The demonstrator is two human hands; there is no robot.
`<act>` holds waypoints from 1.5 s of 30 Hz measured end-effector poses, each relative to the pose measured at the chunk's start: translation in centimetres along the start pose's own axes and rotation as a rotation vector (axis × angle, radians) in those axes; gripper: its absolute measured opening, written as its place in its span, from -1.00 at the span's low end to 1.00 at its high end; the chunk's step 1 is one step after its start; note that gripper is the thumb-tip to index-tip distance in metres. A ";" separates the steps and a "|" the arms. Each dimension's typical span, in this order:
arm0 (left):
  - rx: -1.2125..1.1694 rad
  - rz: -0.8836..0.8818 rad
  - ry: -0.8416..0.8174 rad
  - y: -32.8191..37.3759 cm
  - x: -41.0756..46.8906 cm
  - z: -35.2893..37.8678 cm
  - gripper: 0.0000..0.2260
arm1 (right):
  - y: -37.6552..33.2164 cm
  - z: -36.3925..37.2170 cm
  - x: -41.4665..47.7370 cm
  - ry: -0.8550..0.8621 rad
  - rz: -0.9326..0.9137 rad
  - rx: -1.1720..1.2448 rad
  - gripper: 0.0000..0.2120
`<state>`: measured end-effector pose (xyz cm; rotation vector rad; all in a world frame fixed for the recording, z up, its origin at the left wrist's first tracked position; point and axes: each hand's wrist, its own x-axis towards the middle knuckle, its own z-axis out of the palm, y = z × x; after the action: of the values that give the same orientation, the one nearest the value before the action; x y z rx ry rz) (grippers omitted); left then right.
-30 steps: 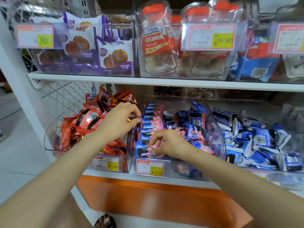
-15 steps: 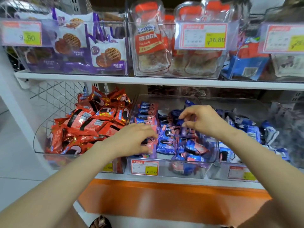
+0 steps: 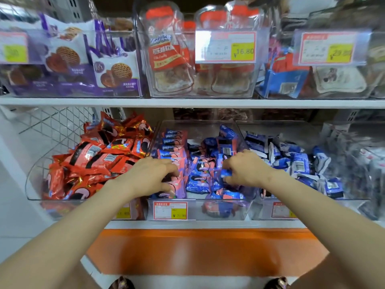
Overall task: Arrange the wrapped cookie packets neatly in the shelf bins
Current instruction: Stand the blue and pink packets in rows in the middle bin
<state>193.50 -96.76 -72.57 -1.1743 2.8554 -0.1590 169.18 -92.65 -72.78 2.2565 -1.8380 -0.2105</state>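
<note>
Both hands are in the middle clear bin (image 3: 200, 130) on the lower shelf (image 3: 187, 224). The left hand (image 3: 154, 176) curls its fingers and thumb around the front of a neat row of cookie packets (image 3: 174, 142) at the bin's left side. The right hand (image 3: 243, 170) pinches a blue packet (image 3: 226, 173) over the loose pile (image 3: 198, 181) beside the row. Red packets (image 3: 100, 155) fill the next bin on the left.

Left hand (image 3: 153, 176) and right hand (image 3: 244, 170) lie on packets (image 3: 198, 181) in the middle bin (image 3: 200, 129), between two neighbouring bins (image 3: 34, 184).
</note>
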 end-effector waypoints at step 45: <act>-0.364 -0.261 0.506 -3.7 0.1 0.1 -0.89 | -2.8 1.2 19.5 0.328 0.475 1.018 -0.63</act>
<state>196.02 -99.40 -72.25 -1.8087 3.2376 0.0737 175.60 -111.31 -74.07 1.9864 -2.5015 1.3536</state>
